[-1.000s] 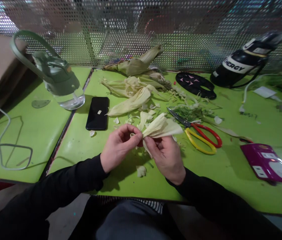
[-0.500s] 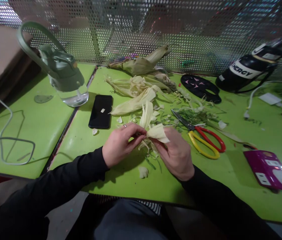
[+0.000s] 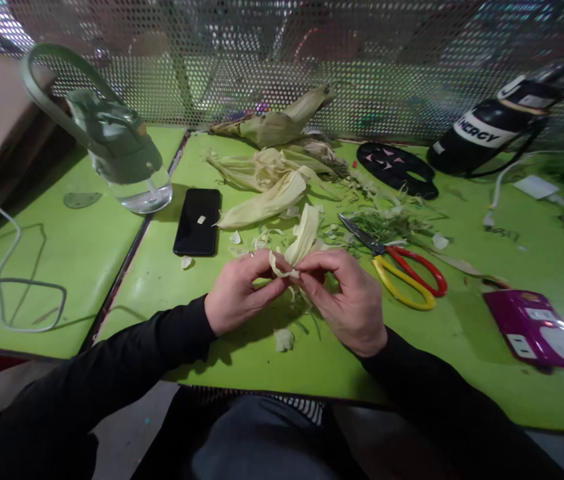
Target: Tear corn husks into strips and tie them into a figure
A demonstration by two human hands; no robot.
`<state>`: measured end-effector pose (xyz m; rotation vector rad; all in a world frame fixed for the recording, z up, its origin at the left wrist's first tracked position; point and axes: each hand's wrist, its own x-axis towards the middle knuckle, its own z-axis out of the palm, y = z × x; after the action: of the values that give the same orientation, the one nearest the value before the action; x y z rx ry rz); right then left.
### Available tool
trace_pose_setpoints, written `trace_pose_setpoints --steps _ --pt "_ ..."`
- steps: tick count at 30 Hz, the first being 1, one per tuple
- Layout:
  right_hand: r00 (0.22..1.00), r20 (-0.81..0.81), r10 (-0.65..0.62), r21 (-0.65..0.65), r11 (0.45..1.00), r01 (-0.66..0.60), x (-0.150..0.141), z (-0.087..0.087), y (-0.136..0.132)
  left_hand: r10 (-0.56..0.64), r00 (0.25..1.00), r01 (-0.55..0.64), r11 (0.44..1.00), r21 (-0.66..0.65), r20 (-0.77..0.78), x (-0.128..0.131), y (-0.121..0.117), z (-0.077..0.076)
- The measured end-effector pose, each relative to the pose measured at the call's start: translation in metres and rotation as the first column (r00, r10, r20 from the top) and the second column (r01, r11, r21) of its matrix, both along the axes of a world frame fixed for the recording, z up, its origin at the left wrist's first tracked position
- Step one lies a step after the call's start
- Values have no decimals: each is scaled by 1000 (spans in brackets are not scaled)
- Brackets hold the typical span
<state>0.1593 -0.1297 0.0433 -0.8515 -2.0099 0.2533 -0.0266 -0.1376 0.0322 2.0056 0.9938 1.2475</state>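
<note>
My left hand (image 3: 245, 291) pinches a pale corn husk strip (image 3: 283, 268) between thumb and fingers. From the other side, the fingertips of my right hand (image 3: 347, 293) close on the same strip, touching those of my left. A broader upright corn husk piece (image 3: 306, 237) rises just behind the fingertips; whether it is joined to the strip I cannot tell. Beyond it lie a large pale husk leaf (image 3: 267, 203) and a heap of dry corn husks (image 3: 277, 127). Scissors (image 3: 395, 263) with one red and one yellow handle rest half open, right of my right hand.
A black phone (image 3: 197, 223) and a green water bottle (image 3: 127, 153) stand to the left. Green shreds (image 3: 377, 223), a black palette-shaped board (image 3: 397, 170), a leaning black bottle (image 3: 487, 130) and a purple power socket (image 3: 542, 330) are rightward. A perforated metal screen (image 3: 262, 60) closes the back.
My right hand has turned, bringing its fingertips against my left. The husk flap that stuck out over my right fingers now curls on the left side, by my left fingertips.
</note>
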Motion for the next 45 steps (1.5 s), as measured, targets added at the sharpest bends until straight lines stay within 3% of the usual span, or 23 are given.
trace_pose_setpoints --steps 3,6,8,10,12,13,15,20,23,25,27,30,32,35,38,41,43,45 --pt "999 -50 4 -157 988 -12 1 3 1 -21 999 18 997 78 34 -1 -1 0" --pt "997 -79 21 -433 900 -53 1 6 4 -74 997 73 991 108 5 -2 -2 0" --pt "981 -184 57 -621 767 -161 1 6 5 -114 993 113 991 77 4 -2 -2 0" --pt "934 -357 31 -758 574 -309 -1 7 5 -162 985 162 987 -5 52 -1 -2 1" --pt "866 -498 -45 -805 395 -442 -2 8 3 -218 968 233 966 -113 128 1 -3 1" --pt "836 -543 -78 -804 337 -491 -2 9 3 -243 955 271 948 -167 172 1 -3 1" --pt "793 -598 -113 -783 291 -549 -2 11 1 -271 928 337 905 -260 257 3 -3 1" --pt "739 -666 -107 -709 399 -581 -2 10 -2 -97 907 312 807 -502 409 6 -2 1" --pt "787 -611 -83 -729 448 -518 -3 6 -5 7 901 305 700 -646 433 8 1 2" --pt "839 -544 0 -730 493 -474 -3 5 -7 59 880 332 634 -698 472 9 2 3" --pt "897 -428 109 -696 595 -403 -2 7 -8 96 855 358 602 -714 510 10 1 4" --pt "970 -144 194 -564 789 -241 0 14 -7 158 839 330 612 -719 520 10 -1 5" --pt "973 -35 227 -469 856 -217 2 18 -6 177 820 344 608 -715 545 9 -2 5" --pt "952 -65 299 -425 855 -297 4 18 -4 199 761 458 509 -729 617 8 -1 3" --pt "947 -163 277 -454 831 -321 4 12 -4 268 711 530 402 -746 650 8 1 3" --pt "944 -267 196 -483 820 -307 2 6 -5 246 709 540 413 -733 661 7 1 4" --pt "958 -250 141 -435 867 -242 0 5 -5 219 722 523 448 -725 656 8 0 4" --pt "987 -131 95 -313 941 -132 -2 5 -5 209 739 492 483 -724 641 8 0 3"
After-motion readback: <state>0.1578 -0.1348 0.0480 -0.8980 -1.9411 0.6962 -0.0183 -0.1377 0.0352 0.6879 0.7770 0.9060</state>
